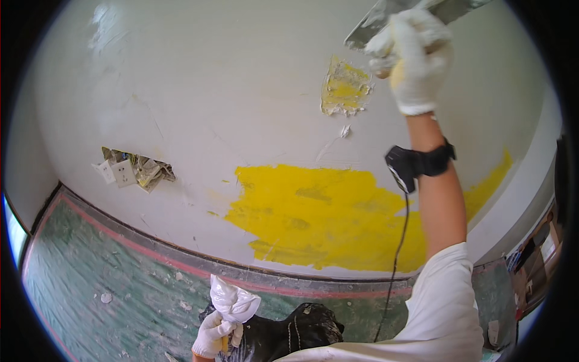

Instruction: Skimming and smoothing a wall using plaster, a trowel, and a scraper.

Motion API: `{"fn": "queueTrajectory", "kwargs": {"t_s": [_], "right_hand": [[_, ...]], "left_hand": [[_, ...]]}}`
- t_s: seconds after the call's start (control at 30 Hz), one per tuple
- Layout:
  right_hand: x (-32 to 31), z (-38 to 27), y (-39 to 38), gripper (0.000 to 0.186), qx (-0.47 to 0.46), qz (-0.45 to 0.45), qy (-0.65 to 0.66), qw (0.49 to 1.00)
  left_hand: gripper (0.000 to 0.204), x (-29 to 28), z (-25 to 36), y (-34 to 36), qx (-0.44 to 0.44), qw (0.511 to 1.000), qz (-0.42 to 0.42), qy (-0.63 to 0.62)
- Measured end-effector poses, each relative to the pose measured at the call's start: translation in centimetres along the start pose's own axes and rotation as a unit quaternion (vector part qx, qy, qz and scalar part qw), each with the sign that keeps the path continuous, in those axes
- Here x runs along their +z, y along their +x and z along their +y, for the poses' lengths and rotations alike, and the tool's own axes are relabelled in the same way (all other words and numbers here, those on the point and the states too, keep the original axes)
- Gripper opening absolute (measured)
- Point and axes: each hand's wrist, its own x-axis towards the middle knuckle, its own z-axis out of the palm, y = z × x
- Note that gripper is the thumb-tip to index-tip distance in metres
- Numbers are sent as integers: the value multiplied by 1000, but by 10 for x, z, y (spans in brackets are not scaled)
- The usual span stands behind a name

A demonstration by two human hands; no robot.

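My right hand [422, 63], in a white knit glove, is raised at the upper right and closed round a wide-bladed putty knife [375, 25]. Its grey metal blade, smeared with plaster, is at the wall [211, 78]. Just below and left of that hand is a small patch [347, 89] of exposed yellow with ragged white putty round it. Low in view, my gloved left hand [211, 335] grips a smaller putty knife by its handle. A thick white heap of putty [234, 300] covers its blade.
A large yellow area [319, 214] spans the lower wall. Left of it, loose socket plates [124, 173] hang from a rough wall opening. Green sheeting [120, 271], edged with red tape, covers the floor. A black strap device [422, 163] on my right forearm trails a cable [399, 253].
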Motion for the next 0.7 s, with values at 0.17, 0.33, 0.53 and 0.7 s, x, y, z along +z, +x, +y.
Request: {"fn": "queueTrajectory", "kwargs": {"t_s": [0.17, 0.33, 0.53, 0.7], "right_hand": [[5, 40, -16, 23, 30, -16, -173, 984], [8, -21, 8, 28, 20, 28, 15, 999], [-5, 62, -20, 25, -88, 7, -167, 982], [-3, -6, -10, 19, 54, 12, -7, 998]], "left_hand": [[36, 4, -1, -7, 9, 1000, -9, -22], [28, 24, 18, -14, 30, 998, 44, 32], [39, 8, 2, -7, 7, 1000, -2, -6], [42, 4, 11, -8, -33, 998, -21, 39]]}}
